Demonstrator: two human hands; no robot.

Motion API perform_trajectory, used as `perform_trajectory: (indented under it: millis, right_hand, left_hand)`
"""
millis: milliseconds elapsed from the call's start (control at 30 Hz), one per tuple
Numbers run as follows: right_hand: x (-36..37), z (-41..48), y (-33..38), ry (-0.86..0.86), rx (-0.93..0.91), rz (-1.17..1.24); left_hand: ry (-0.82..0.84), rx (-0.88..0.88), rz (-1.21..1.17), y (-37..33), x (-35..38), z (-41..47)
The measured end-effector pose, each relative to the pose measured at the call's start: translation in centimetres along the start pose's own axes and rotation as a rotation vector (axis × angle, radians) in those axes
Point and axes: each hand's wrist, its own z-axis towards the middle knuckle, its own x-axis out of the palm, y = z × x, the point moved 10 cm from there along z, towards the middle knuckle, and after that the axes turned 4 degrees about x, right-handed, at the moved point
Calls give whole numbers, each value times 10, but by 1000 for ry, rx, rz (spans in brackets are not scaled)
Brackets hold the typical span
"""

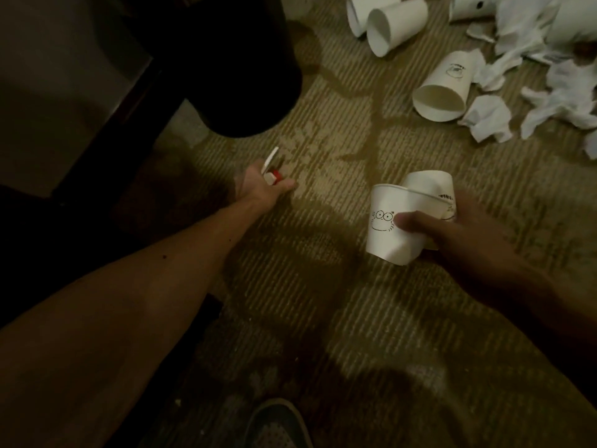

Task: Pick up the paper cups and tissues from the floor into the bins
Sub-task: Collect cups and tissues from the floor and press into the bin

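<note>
Above the carpet (323,286), right of the black bin (226,59), two dented paper cups (397,221) are pinched together by the right hand (458,227)'s fingers (416,221), so one may slip on the carry; the left hand (258,185) grips a white-and-red scrap (270,166).

single head cam, wide-angle, looking steeply down and forward, close above carpeted floor (323,130), both forearms in frame

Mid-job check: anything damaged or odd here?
The face-drawn cup in the right hand is dented near its lower end, pressed against a second cup. The left hand grips a small white-and-red item beside the black bin; it looks like neither cup nor tissue.
</note>
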Motion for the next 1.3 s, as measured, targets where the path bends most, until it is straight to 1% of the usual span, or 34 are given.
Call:
perform_trajectory:
  millis: [67, 133, 267, 367, 500, 600, 700, 767, 833, 933, 1000, 1067, 1133, 1233, 1300]
  right_hand:
    - [5, 1, -3, 18, 17, -1]
    - [11, 1, -6, 34, 30, 1]
    - [22, 2, -4, 61, 23, 4]
    - [28, -1, -2, 73, 10, 11]
    - [28, -8, 1, 62, 2, 7]
    - [28, -15, 8, 55, -14, -16]
    - [33, -24, 21, 35, -40, -8]
    - [31, -29, 39, -58, -73, -15]
    - [32, -34, 68, -112, -158, -86]
    - [50, -40, 135, -73, -301, -263]
    - [70, -46, 192, -54, -421, -408]
    - [95, -48, 246, -90, -536, -509]
    - [125, -45, 285, -102, -638, -503]
    - [166, -25, 308, -91, -687, -425]
    - [183, -11, 311, -96, -682, -350]
  left_hand:
    - [35, 37, 51, 4, 4, 0]
    - [37, 62, 92, 6, 3, 0]
    - [104, 15, 27, 2, 11, -11]
    - [229, 21, -136, -12, 34, -33]
    - [408, -55, -395, -29, 63, -79]
    - [454, -126, -626, -54, 66, -110]
    - [494, -155, -821, -83, 56, -133]
    - [448, -173, -907, -98, 36, -136]
    - [429, -117, -966, -118, 13, -135]
    - [400, 25, -893, -150, -26, -125]
    - [329, 119, -877, -168, -56, -110]
    - [180, 182, -938, -182, -95, -87]
    - [31, 191, -1022, -191, -133, -62]
    - [-177, 176, -1123, -194, -178, -32]
    - [-330, 229, -1111, -198, -206, -18]
